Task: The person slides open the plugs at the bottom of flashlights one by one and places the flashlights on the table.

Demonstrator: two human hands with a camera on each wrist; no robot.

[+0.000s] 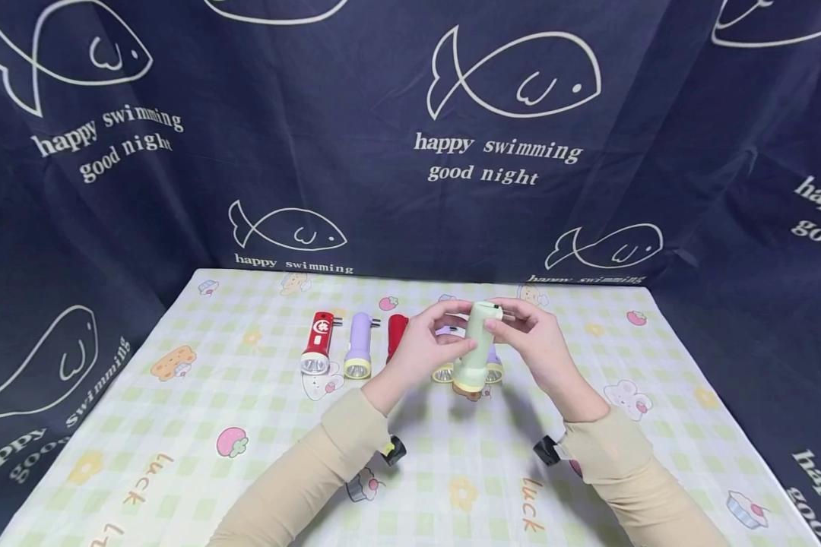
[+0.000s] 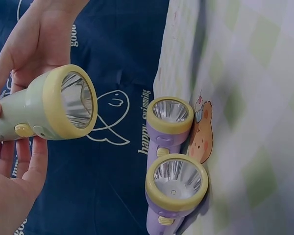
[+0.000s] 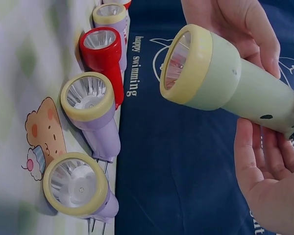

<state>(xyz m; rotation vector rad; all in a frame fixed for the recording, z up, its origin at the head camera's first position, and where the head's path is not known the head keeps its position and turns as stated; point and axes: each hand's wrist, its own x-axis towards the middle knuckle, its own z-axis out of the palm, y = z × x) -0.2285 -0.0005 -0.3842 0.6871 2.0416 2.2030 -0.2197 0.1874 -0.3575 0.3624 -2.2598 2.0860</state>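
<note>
A pale green flashlight with a yellow rim is held above the table between both hands, its lens end tilted down. My left hand grips its barrel from the left, thumb in front. My right hand holds the tail end from the right, near thin metal prongs. A yellow switch shows on the flashlight's side in the left wrist view. Behind the hands, two purple flashlights with yellow rims stand on the table, partly hidden in the head view.
Left of the hands stand a red-and-white flashlight, a purple flashlight and a red flashlight, the last partly covered by my left hand. A checked, cartoon-printed cloth covers the table. A dark blue fish-print curtain hangs behind it.
</note>
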